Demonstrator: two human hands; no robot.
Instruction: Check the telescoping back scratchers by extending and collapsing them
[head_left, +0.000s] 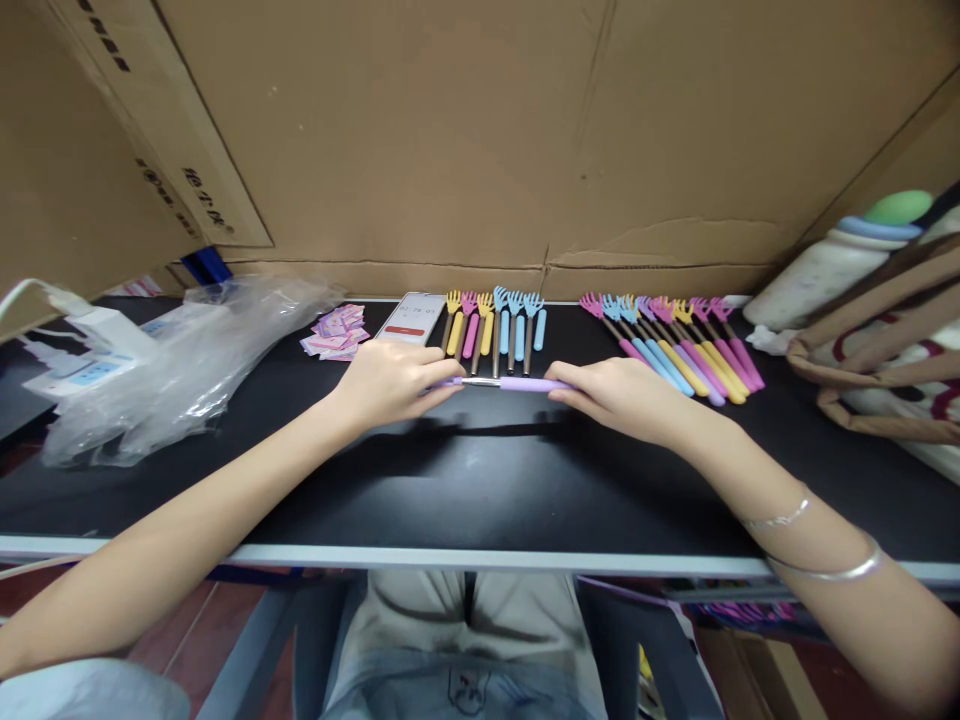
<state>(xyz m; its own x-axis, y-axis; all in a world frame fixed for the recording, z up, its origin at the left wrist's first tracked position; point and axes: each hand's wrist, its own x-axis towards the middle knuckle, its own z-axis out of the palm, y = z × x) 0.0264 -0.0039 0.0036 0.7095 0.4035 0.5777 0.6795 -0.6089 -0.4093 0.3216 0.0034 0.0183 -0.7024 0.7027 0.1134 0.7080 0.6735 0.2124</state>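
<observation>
My left hand point(397, 380) and my right hand point(611, 395) hold a purple back scratcher point(517, 384) level between them, above the black table. The left fingers are closed round its head end, which they mostly hide. A short metal rod shows in the middle, and the right fingers pinch the end of the purple handle. Just behind are small claw-headed rods point(515, 318) in yellow, pink and blue, with loose coloured handles point(471, 335) lying between them. Assembled back scratchers point(679, 350) in several colours lie in a row beyond my right hand.
A phone point(409, 318) with a running timer and a pile of pink-purple labels point(337, 332) lie behind my left hand. Clear plastic bags point(176, 370) and a white power strip point(94, 372) are at left. A bottle point(832, 270) and a brown-handled bag point(885, 350) stand at right. Cardboard point(450, 130) walls the back.
</observation>
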